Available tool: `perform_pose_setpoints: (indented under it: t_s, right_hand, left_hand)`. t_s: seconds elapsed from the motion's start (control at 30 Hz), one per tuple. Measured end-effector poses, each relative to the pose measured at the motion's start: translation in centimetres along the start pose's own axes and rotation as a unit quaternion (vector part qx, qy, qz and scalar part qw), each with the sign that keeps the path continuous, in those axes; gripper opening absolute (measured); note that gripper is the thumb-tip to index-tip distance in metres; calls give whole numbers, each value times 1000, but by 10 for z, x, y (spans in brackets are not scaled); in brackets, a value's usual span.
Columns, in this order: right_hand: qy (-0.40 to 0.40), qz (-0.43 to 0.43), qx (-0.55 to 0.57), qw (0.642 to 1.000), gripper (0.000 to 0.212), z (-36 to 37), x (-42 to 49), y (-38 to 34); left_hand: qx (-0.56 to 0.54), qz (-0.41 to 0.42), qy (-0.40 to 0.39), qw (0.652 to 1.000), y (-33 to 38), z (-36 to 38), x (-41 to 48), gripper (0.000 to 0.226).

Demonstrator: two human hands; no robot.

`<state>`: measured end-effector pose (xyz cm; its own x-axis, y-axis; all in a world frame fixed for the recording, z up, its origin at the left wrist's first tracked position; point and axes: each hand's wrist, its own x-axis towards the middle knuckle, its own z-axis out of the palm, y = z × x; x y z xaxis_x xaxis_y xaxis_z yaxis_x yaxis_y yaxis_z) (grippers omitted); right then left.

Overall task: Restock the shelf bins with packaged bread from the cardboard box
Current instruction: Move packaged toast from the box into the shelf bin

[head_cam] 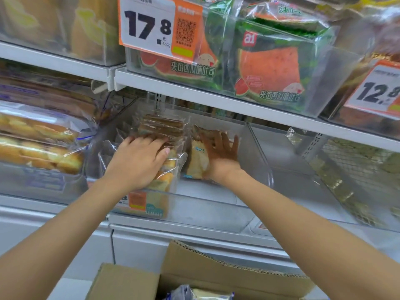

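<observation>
Bin (205, 205) at centre, part filled. Left hand (140, 161) lay flat on a pack (171, 169), fingers extended, not clenched, likely pressing it into place. At its 3 o'clock, right hand (220, 156), fingers splayed straight, braced a second pack (198, 162), probably squaring the row. Box (216, 276) at 6 o'clock, more bread (207, 295) inside.

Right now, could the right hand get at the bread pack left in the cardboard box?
Probably yes: the cardboard box lies open at the top, its bread pack uncovered, and the right hand grips nothing.
</observation>
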<state>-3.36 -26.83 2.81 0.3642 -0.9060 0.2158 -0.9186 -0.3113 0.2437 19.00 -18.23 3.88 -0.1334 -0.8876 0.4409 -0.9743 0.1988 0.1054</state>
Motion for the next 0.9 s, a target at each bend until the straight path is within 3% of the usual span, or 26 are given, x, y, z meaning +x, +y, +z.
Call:
perform_pose_setpoints:
  t_s: [0.23, 0.33, 0.4, 0.5, 0.63, 0.77, 0.9]
  right_hand:
    - [-23, -8, 58, 998, 119, -15, -10, 2]
    - [15, -25, 119, 992, 110, -34, -27, 1]
    - [39, -32, 188, 981, 94, -46, -44, 2]
    - [71, -32, 231, 970, 52, -66, -87, 7]
    - [82, -13, 261, 962, 21, -85, -162, 18]
    - [-48, 14, 303, 952, 22, -60, -243, 34]
    - [-194, 39, 326, 924, 31, -5, -315, 50]
  left_hand:
    - [-15, -19, -39, 999, 3, -6, 0, 66]
    - [-31, -44, -61, 997, 9, -18, 3, 50]
    - [-24, -44, -20, 999, 22, -33, 2, 40]
    - [-95, -65, 24, 993, 63, -55, -14, 21]
    - [-135, -62, -40, 988, 128, -65, -57, 16]
    - [-197, -126, -183, 955, 162, -36, -119, 14]
    - [-271, -197, -255, 907, 159, 2, -185, 15]
